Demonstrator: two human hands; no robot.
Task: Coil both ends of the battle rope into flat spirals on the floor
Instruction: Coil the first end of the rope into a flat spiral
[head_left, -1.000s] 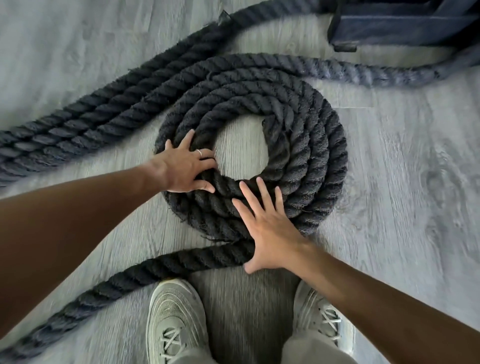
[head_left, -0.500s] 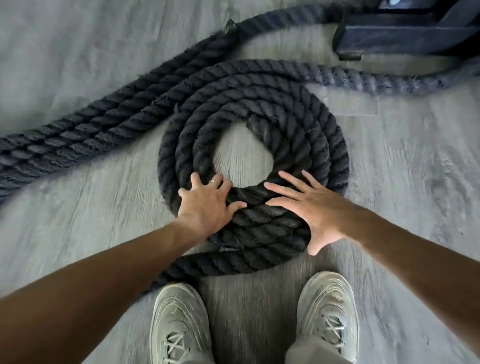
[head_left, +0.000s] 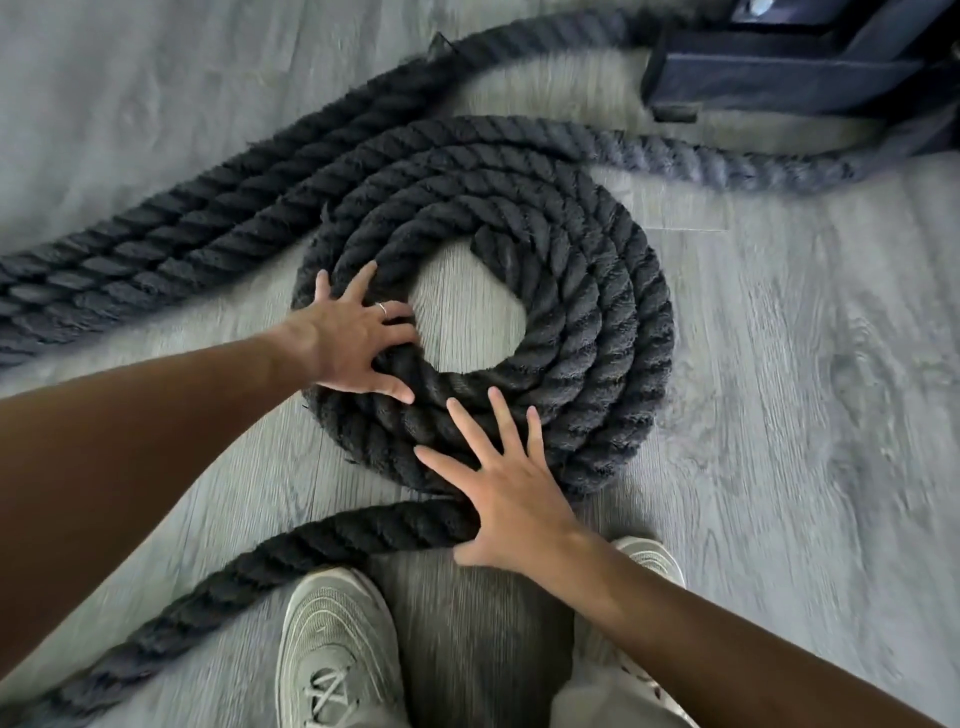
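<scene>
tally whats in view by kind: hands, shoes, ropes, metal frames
hands: 2, left hand, right hand
shoes: 2, left shoe, right shoe
ropes: 1, battle rope
metal frames: 1, dark frame
total: 6

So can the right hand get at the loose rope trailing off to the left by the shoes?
Probably yes. The right hand already lies on the loose rope where it meets the coil, and nothing covers that stretch.

We see a grey wood-look floor (head_left: 805, 415) carrying a coiled rope (head_left: 597, 322), a dark frame (head_left: 779, 78) and two shoes (head_left: 337, 649).
</scene>
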